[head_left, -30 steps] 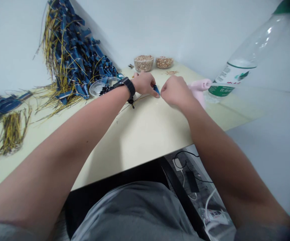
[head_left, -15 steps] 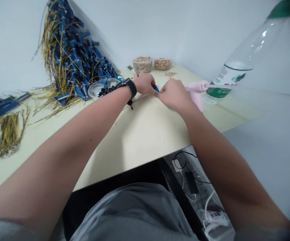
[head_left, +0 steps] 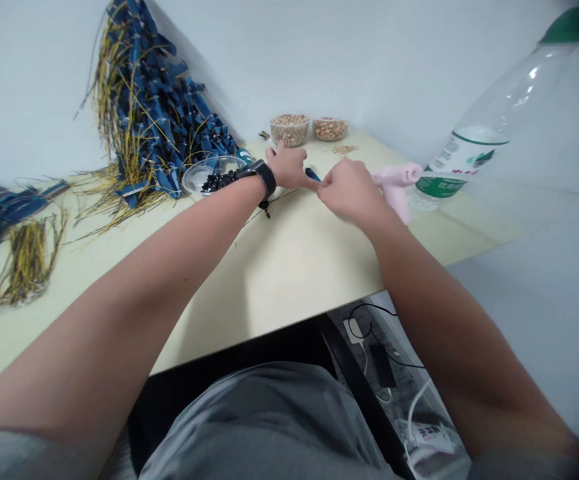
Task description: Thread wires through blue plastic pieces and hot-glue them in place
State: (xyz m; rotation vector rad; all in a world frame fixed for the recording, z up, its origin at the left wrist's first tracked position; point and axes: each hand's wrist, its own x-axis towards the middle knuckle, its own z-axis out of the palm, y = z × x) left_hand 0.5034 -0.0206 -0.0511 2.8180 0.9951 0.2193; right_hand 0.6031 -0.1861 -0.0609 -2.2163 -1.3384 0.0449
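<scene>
Near the middle of the table my left hand (head_left: 289,167), with a black watch (head_left: 265,179) on its wrist, is closed in a pinch beside a small blue piece (head_left: 312,175). Thin dark and yellowish wires (head_left: 285,196) run from under that hand toward the lower left. My right hand (head_left: 348,190) is closed too, its fingertips meeting those of the left at the blue piece. What exactly sits between the right fingertips is hidden. Just right of that hand stands a pink glue gun (head_left: 398,183). Small black parts (head_left: 219,180) lie in a clear plastic dish (head_left: 192,179) by my left wrist.
A tall heap of blue pieces with yellow and black wires (head_left: 154,113) leans at the back left. Wire bundles (head_left: 29,260) lie further left. Two tubs of small tan bits (head_left: 289,130) (head_left: 329,129) stand at the back. A large bottle (head_left: 484,147) is at right.
The view has shifted slightly, so everything sits a little further right. My left fingers have lifted a little, showing more of the blue piece. The right hand has stayed nearly still.
</scene>
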